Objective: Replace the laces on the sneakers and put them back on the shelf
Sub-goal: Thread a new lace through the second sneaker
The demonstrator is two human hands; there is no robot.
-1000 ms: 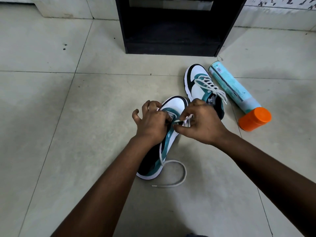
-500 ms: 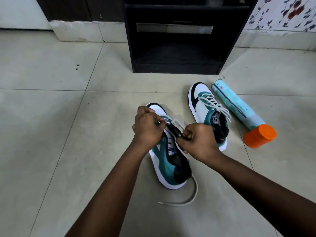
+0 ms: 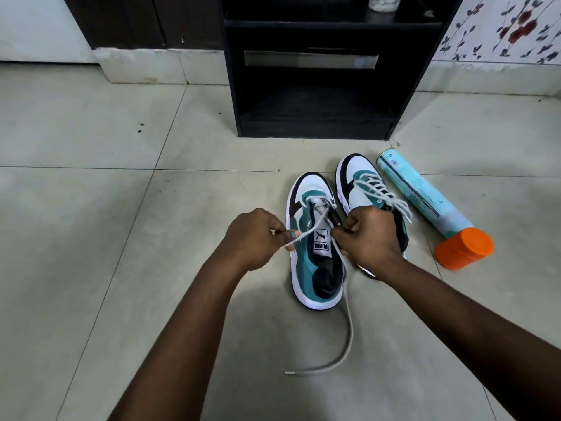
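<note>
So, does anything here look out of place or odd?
Yes. A spray can with an orange cap lies on its side on the floor beside the laced sneaker. One lace end trails loose across the tiles.

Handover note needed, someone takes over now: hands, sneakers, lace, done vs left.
Left hand: pinches one end of the white lace, pulled out to the left.
Right hand: grips the lace's other run at the near sneaker.
Lace crosses only the front eyelets; the long tail trails on the floor tiles.
Far sneaker is laced, standing beside a spray can.
Left: finish lacing the near sneaker, then put both in the black shelf.
</note>
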